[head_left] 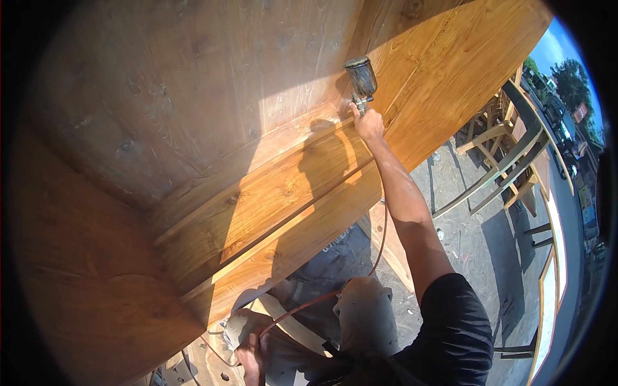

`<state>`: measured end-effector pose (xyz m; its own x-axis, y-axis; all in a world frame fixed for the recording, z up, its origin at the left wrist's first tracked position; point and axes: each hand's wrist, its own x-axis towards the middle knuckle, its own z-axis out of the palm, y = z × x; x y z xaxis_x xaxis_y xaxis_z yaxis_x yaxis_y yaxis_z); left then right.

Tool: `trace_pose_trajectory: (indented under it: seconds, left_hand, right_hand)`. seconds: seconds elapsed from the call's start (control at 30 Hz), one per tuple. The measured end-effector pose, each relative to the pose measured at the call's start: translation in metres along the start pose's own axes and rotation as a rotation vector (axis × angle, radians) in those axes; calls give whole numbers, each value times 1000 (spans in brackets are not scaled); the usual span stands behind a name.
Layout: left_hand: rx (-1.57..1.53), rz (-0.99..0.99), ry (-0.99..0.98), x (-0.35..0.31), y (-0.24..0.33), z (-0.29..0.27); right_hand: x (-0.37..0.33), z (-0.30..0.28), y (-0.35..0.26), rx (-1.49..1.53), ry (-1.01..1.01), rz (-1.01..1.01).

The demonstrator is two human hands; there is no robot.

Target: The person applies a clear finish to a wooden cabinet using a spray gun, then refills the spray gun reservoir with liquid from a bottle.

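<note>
My right hand (368,123) is stretched far forward, its fingers wrapped round the handle of a spray gun (362,103). A dark, stained paint cup (362,76) tops the gun. The gun is close to the inner corner of a large wooden cabinet (283,193), whose front boards are glossy orange-brown and whose back panel (174,83) looks paler and hazy. From the gun a thin reddish hose (302,306) runs down across my knee toward my left hand (251,360). That hand is low by my lap, closed round the hose; its fingers are partly hidden.
Curved wooden frame parts (508,161) stand on the grey ground (463,219) to the right. A long white-faced panel (552,257) is at the far right edge. Wooden boards (206,360) lie under my left hand. Sunlight throws my shadow on the cabinet.
</note>
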<state>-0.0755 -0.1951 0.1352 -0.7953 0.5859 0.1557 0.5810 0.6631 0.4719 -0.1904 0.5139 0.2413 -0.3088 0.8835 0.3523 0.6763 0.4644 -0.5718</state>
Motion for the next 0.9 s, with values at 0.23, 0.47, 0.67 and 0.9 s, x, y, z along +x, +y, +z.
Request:
trace_pose_trajectory:
  seconds: [0.23, 0.47, 0.67, 0.9]
  left_hand:
    - [-247, 14, -67, 37, 34, -24]
    - [-388, 87, -13, 54, 50, -19]
    - [-459, 179, 60, 62, 61, -21]
    - [-521, -61, -540, 63, 32, 14]
  right_hand:
    - [25, -132, -78, -21, 116, -139]
    - [63, -219, -141, 7, 252, -272]
    - [109, -275, -176, -33, 374, -345]
    - [130, -329, -237, -33, 434, -297]
